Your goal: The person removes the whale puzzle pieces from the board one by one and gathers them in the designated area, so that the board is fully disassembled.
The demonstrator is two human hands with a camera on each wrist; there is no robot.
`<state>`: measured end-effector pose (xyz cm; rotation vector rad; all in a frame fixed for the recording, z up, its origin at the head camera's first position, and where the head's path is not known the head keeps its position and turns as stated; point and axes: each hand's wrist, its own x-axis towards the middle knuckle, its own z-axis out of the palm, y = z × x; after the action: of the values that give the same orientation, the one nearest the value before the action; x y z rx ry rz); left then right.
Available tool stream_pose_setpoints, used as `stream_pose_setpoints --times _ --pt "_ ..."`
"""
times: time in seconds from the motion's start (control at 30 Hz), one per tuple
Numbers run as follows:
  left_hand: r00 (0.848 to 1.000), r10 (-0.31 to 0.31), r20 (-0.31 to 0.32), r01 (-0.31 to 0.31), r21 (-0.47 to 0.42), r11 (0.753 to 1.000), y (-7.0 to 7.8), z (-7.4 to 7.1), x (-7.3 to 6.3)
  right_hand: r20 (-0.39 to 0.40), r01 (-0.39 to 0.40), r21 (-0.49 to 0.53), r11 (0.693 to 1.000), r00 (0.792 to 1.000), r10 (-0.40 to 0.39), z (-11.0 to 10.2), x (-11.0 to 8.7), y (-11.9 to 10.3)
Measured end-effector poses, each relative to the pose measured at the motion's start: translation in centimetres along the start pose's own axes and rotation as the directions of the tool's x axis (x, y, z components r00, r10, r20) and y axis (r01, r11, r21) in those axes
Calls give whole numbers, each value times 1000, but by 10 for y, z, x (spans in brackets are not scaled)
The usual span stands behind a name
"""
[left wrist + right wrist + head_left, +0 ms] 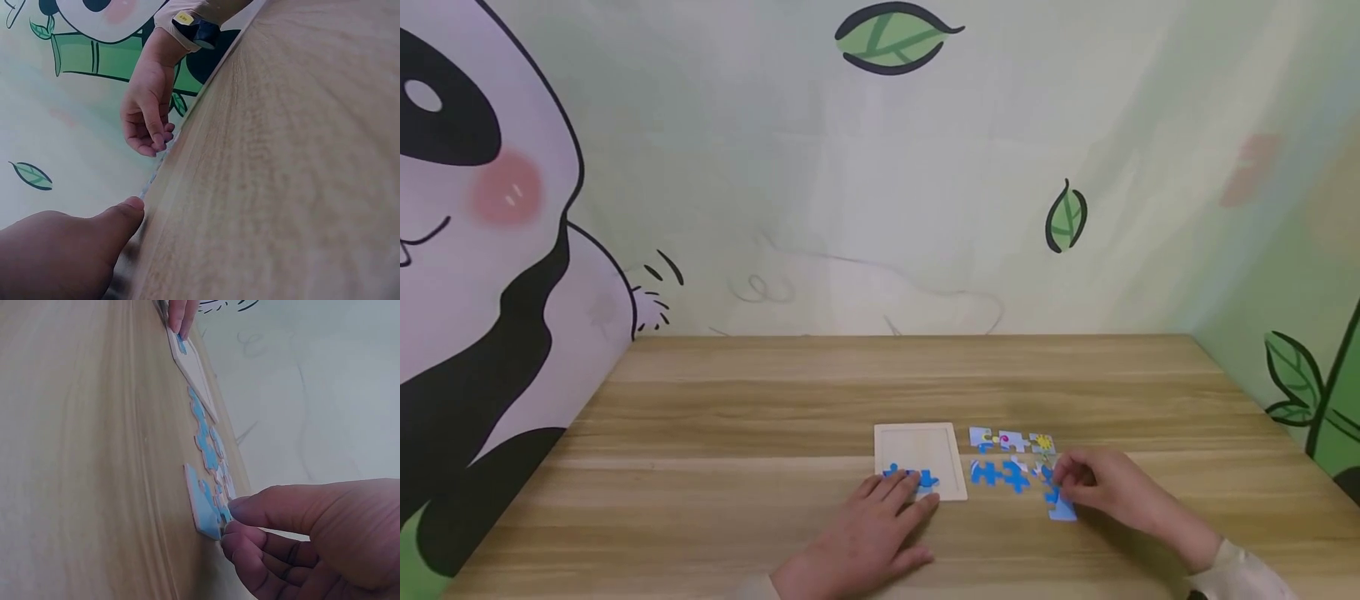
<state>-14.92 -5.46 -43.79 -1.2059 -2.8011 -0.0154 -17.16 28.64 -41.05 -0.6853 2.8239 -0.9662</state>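
My left hand (872, 529) lies palm down at the front of a square wooden puzzle tray (917, 435), its fairly straight fingers resting over blue puzzle pieces (927, 481) inside. Those fingers partly cover the pieces. Right of the tray, my right hand (1105, 486) is bent over the rightmost loose pieces, thumb and forefinger close together. A blue corner piece (1062, 510) lies just below its fingertips. In the right wrist view, the thumb (275, 509) and forefinger overlap the nearest pieces; I cannot tell whether they pinch one.
Beside the tray, blue pieces (1000, 475) lie in a row. Behind them sit paler ones, among them a piece with a yellow sun (1042, 442). A painted wall (880, 208) borders the wooden table (700, 467) at the back.
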Motion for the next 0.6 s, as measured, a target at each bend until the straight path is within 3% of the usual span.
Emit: stream_pose_setpoints --times 0.37,0.6 --pt "1000 -9 1 9 30 1000 1 -4 3 -18 -43 17 999 999 44 -6 7 -13" --pt "1000 -20 14 19 25 999 0 -8 5 -28 -29 26 999 999 29 -6 12 -21"
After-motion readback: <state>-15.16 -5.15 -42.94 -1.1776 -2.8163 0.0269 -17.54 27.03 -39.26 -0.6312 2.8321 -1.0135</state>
